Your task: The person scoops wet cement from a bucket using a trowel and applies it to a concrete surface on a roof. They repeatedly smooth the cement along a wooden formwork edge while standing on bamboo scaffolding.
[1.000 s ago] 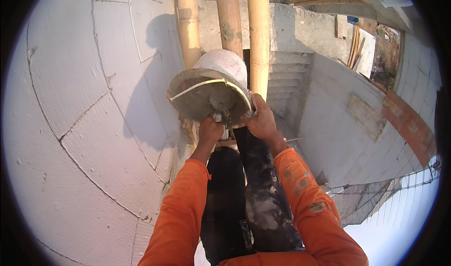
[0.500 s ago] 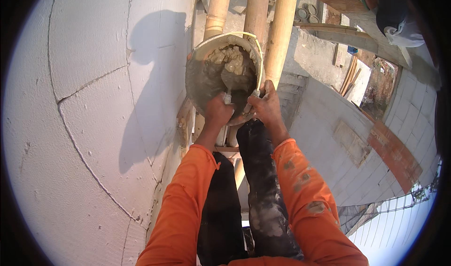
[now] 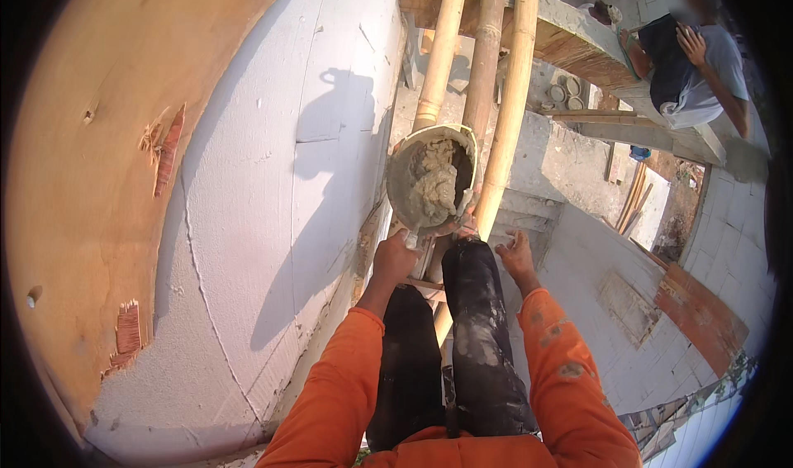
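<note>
- Here's our bucket [image 3: 400, 189], out ahead of our knees beside the bamboo poles [image 3: 518, 96], its round mouth facing us; what it rests on is hidden.
- Look at that inner wall: dull grey and smeared, with a thin pale-yellow bail [image 3: 454, 127] arcing along the far side of the rim.
- And inside, wet mortar [image 3: 438, 183]: lumpy, grey-tan, piled in a rough ridge through the middle, sunlit on top, dark shade to its right.
- Our left hand [image 3: 394, 260] is curled around a pale tool handle [image 3: 411, 239], just below the near rim; the tool's other end we can't make out.
- Our right hand [image 3: 516, 260] hangs to the right, clear of the bucket, fingers half bent, thumb and fingertips apart.
- Left of us, a white wall [image 3: 231, 245] catches our shadow.
</note>
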Available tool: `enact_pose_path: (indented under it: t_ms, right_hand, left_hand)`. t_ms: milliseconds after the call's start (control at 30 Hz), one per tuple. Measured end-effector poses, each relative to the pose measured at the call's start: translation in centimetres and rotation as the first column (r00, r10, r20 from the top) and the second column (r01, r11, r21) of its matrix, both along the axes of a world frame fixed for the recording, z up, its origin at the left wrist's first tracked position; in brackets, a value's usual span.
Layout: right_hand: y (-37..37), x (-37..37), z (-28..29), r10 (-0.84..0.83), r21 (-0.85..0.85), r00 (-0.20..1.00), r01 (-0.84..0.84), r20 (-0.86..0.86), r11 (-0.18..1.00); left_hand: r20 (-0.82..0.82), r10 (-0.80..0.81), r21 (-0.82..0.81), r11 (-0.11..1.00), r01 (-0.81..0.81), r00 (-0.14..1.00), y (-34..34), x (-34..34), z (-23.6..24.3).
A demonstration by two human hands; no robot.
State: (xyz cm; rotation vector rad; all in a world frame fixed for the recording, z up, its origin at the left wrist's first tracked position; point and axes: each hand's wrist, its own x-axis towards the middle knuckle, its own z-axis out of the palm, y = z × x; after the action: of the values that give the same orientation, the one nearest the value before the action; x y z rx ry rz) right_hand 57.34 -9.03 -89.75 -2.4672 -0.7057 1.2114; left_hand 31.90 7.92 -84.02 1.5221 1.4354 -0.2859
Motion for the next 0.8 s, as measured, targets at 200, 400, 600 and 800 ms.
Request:
enact_pose_path:
  t_ms: [200, 400, 600, 800]
  right_hand:
    - [0.7, -1.2, 8.2, 0.041, 0.170, 0.999, -0.042, 0.008, 0.985]
    - [14.7, -4.5, 26.3, 0.117, 0.682, 0.966, 0.074, -0.230, 0.728]
    - [25.5, -10.8, 54.3, 0.416, 0.976, 0.892, -0.214, 0.178, 0.042]
    - [29.4, -16.9, 71.9, 0.304, 0.770, 0.801, -0.277, 0.516, -0.575]
  left_hand:
    - [-0.114, -0.032, 0.085, 0.995, 0.042, 0.993, -2.8, -5.2, 19.5]
    - [-0.287, -0.105, 0.121, 0.982, 0.145, 0.952, -7.6, -12.1, 38.1]
    - [-0.299, 0.037, 0.205, 0.978, 0.027, 0.954, -14.4, -19.4, 53.9]
    - [-0.356, 0.230, 0.358, 0.929, -0.095, 0.906, -22.3, -24.1, 66.7]
